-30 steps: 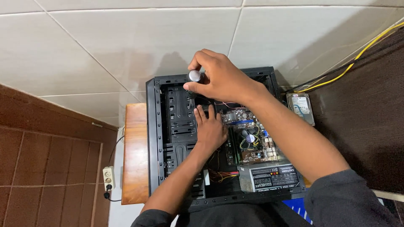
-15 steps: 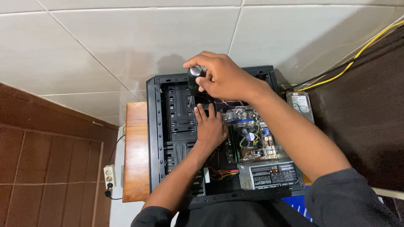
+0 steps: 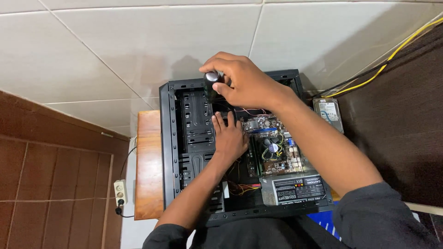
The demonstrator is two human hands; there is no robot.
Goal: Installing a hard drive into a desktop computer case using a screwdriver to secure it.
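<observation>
Right hand (image 3: 244, 85) grips a dark screwdriver handle (image 3: 211, 85) above the top edge of an open black computer case (image 3: 168, 147), fingers closed round it. Left hand (image 3: 229, 138) lies open, palm down, inside the case beside the motherboard (image 3: 272, 143), holding nothing.

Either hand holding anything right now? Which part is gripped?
The right hand grips a screwdriver by its dark handle, silver cap showing. The left hand rests flat inside the open computer case, holding nothing visible.
</observation>
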